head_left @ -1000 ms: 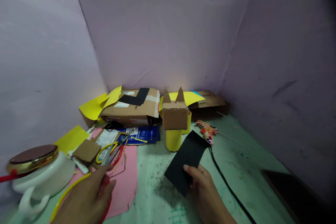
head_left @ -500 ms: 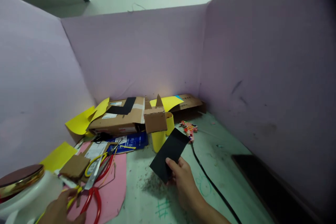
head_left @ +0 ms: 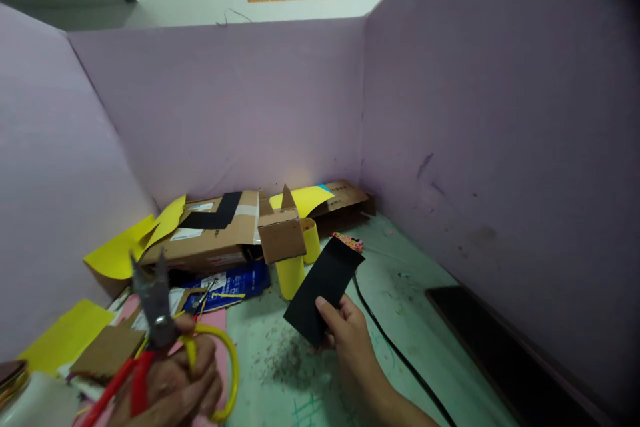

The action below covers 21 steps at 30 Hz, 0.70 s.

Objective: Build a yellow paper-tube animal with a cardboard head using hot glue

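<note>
My left hand (head_left: 175, 380), at the lower left, is closed on red-handled pliers (head_left: 159, 320), with short grey jaws pointing up and spread apart. A yellow loop handle (head_left: 234, 360), like that of scissors, curves around the same fingers; whatever blades belong to it I cannot make out. In my right hand (head_left: 347, 340) a black rectangular card (head_left: 325, 287) is pinched by its lower edge, thumb on top. It is held tilted above the pale green table (head_left: 265, 327).
Behind stands a cardboard model (head_left: 283, 237) on yellow paper tubes, beside a flat cardboard box (head_left: 225, 233) with black strips. Yellow sheets (head_left: 120, 247) and a blue packet (head_left: 240, 280) lie at left. A black cable (head_left: 400, 353) runs to the right; dark crumbs (head_left: 290, 360) dot the table.
My left hand has lifted the pliers and the yellow loop handle up from the pink sheet and rightward. My right hand still holds the black card. The view has shifted somewhat.
</note>
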Each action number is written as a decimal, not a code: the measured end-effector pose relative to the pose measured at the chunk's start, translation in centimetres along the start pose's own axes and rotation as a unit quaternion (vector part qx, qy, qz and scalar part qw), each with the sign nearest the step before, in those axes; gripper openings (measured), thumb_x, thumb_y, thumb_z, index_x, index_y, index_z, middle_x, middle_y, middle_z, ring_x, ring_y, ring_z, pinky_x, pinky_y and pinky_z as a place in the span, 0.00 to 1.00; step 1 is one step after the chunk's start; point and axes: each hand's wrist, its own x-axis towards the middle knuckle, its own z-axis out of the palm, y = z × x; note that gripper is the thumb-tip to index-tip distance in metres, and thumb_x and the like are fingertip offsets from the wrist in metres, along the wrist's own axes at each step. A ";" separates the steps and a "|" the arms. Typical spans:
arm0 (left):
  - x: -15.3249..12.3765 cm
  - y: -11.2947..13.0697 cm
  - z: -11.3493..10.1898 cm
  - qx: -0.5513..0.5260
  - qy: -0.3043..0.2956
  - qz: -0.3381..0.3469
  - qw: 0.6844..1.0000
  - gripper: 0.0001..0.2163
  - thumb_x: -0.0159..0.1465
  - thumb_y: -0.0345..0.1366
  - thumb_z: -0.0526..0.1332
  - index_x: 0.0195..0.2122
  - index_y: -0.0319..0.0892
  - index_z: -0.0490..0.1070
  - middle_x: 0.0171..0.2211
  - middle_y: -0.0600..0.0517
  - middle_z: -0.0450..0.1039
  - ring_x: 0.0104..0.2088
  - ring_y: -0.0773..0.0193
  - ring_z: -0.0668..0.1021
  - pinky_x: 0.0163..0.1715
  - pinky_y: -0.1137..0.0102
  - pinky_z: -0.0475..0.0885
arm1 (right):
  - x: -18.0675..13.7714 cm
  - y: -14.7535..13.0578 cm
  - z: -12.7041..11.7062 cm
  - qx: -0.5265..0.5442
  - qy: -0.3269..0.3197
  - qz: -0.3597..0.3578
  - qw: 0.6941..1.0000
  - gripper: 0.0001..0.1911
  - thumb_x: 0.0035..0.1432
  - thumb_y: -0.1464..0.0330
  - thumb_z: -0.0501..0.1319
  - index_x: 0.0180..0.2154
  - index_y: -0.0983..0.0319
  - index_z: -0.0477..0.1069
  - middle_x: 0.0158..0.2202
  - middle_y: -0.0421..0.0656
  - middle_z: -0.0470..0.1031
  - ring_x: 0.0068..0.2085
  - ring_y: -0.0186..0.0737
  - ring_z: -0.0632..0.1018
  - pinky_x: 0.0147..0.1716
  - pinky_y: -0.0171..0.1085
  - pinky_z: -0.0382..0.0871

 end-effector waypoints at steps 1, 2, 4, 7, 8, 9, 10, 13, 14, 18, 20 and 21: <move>-0.4 0.6 1.2 -0.041 -0.014 0.005 0.999 0.20 0.49 0.49 0.66 0.42 0.50 0.70 0.21 0.55 0.67 0.19 0.64 0.70 0.18 0.68 0.68 | 0.0 0.1 0.0 0.002 -0.007 -0.002 1.000 0.22 0.41 0.56 0.71 0.33 0.64 0.71 0.21 0.37 0.72 0.20 0.33 0.71 0.16 0.30 0.62; -1.0 1.3 2.4 -0.143 -0.037 -0.008 0.989 0.22 0.46 0.47 0.69 0.42 0.49 0.70 0.24 0.53 0.70 0.20 0.64 0.72 0.19 0.68 0.68 | 0.0 0.3 -0.1 0.002 -0.020 -0.002 1.000 0.23 0.39 0.55 0.72 0.33 0.64 0.72 0.21 0.38 0.73 0.21 0.33 0.72 0.18 0.31 0.63; -2.2 2.4 4.5 -0.283 -0.077 -0.052 0.955 0.22 0.44 0.45 0.71 0.39 0.49 0.68 0.24 0.54 0.70 0.19 0.65 0.71 0.17 0.71 0.67 | -0.2 0.6 0.0 -0.006 -0.070 0.011 0.997 0.24 0.37 0.55 0.74 0.32 0.65 0.74 0.22 0.39 0.74 0.23 0.34 0.73 0.21 0.32 0.65; -3.6 3.3 5.9 -0.307 -0.078 -0.094 0.944 0.18 0.49 0.44 0.70 0.38 0.49 0.67 0.21 0.56 0.69 0.14 0.70 0.67 0.14 0.73 0.64 | -1.2 0.9 0.3 -0.021 -0.172 0.078 0.982 0.22 0.35 0.58 0.75 0.30 0.66 0.76 0.21 0.40 0.75 0.24 0.35 0.74 0.26 0.34 0.66; -3.9 3.4 5.9 -0.303 -0.073 -0.107 0.944 0.17 0.50 0.44 0.70 0.38 0.49 0.68 0.21 0.57 0.68 0.14 0.71 0.66 0.13 0.74 0.62 | -1.5 1.0 0.4 -0.023 -0.201 0.114 0.973 0.22 0.35 0.59 0.75 0.29 0.67 0.76 0.22 0.41 0.75 0.24 0.35 0.74 0.28 0.34 0.66; -4.0 3.4 5.9 -0.300 -0.068 -0.121 0.944 0.17 0.49 0.43 0.70 0.38 0.48 0.68 0.20 0.58 0.67 0.13 0.72 0.65 0.13 0.76 0.61 | -1.9 1.1 0.4 -0.022 -0.223 0.148 0.963 0.22 0.34 0.59 0.75 0.29 0.68 0.76 0.22 0.42 0.75 0.24 0.35 0.74 0.29 0.35 0.66; -4.2 3.4 5.8 -0.295 -0.063 -0.131 0.944 0.18 0.48 0.42 0.71 0.38 0.47 0.68 0.20 0.59 0.65 0.14 0.73 0.64 0.13 0.76 0.60 | -2.1 1.2 0.5 -0.022 -0.239 0.178 0.954 0.22 0.34 0.60 0.76 0.29 0.68 0.77 0.22 0.42 0.76 0.24 0.35 0.75 0.30 0.36 0.67; -4.3 3.2 5.8 -0.272 -0.044 -0.139 0.951 0.21 0.46 0.39 0.72 0.40 0.46 0.67 0.22 0.60 0.62 0.16 0.74 0.64 0.14 0.78 0.60 | -2.3 1.7 0.4 -0.032 -0.258 0.220 0.940 0.24 0.33 0.59 0.76 0.30 0.68 0.77 0.22 0.43 0.76 0.25 0.36 0.75 0.31 0.37 0.67; -4.3 3.1 5.9 -0.267 -0.038 -0.140 0.953 0.22 0.46 0.39 0.72 0.41 0.46 0.66 0.23 0.60 0.62 0.17 0.74 0.65 0.15 0.78 0.61 | -2.3 1.8 0.4 -0.039 -0.261 0.221 0.939 0.24 0.33 0.58 0.76 0.30 0.68 0.76 0.22 0.43 0.76 0.25 0.36 0.76 0.31 0.37 0.67; -4.2 2.6 6.3 -0.255 -0.020 -0.146 0.956 0.23 0.48 0.36 0.69 0.43 0.47 0.63 0.26 0.60 0.63 0.18 0.72 0.66 0.16 0.75 0.64 | -1.9 1.7 0.0 -0.080 -0.225 0.204 0.949 0.27 0.36 0.53 0.74 0.32 0.66 0.74 0.21 0.38 0.73 0.22 0.31 0.72 0.25 0.32 0.65; -3.9 2.2 6.2 -0.249 -0.016 -0.145 0.957 0.23 0.48 0.37 0.68 0.44 0.48 0.61 0.26 0.60 0.64 0.18 0.72 0.67 0.16 0.74 0.65 | -1.7 1.3 -0.1 -0.109 -0.191 0.184 0.958 0.28 0.36 0.50 0.73 0.32 0.64 0.71 0.18 0.34 0.68 0.19 0.28 0.68 0.21 0.30 0.62; -3.8 2.1 6.2 -0.250 -0.015 -0.144 0.957 0.23 0.49 0.37 0.68 0.45 0.48 0.61 0.26 0.60 0.63 0.18 0.71 0.68 0.16 0.74 0.65 | -1.7 1.2 -0.1 -0.119 -0.181 0.175 0.961 0.28 0.36 0.49 0.73 0.31 0.63 0.69 0.17 0.32 0.66 0.19 0.28 0.67 0.19 0.30 0.62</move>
